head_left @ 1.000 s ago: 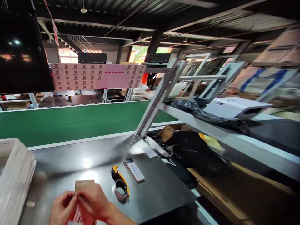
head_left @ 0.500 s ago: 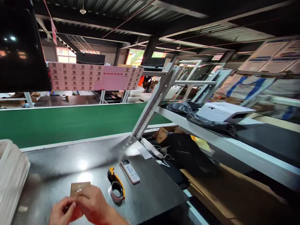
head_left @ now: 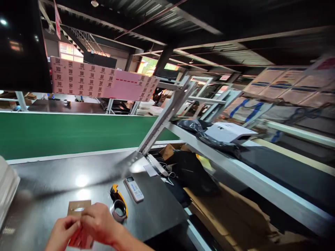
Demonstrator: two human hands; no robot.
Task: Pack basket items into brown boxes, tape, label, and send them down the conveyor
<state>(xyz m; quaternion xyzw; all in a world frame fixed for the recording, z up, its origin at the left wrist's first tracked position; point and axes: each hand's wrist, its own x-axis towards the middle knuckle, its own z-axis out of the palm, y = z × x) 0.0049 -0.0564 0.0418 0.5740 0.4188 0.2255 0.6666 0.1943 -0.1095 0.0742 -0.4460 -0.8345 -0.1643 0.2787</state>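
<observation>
A small flat packet is held low over the dark table, its brown, partly shiny upper part showing past my fingers. Reddish material shows below my hands at its lower end; what it contains I cannot make out. My left hand is closed in a pinch at the packet's left side. My right hand, also closed, grips it from the right, and the two hands touch at the fingertips. Just right of my right hand lies a yellow tape dispenser with a roll on it. Beside that rests a white handheld device with a small dark screen.
White stacked trays stand at the left edge. A green conveyor belt runs behind the table. To the right, a metal shelf frame leans in view, with a white machine on it and cardboard below.
The view has swung slightly right, so the table items appear further left. Both hands still grip the packet, and more of its reddish lower part is visible.
</observation>
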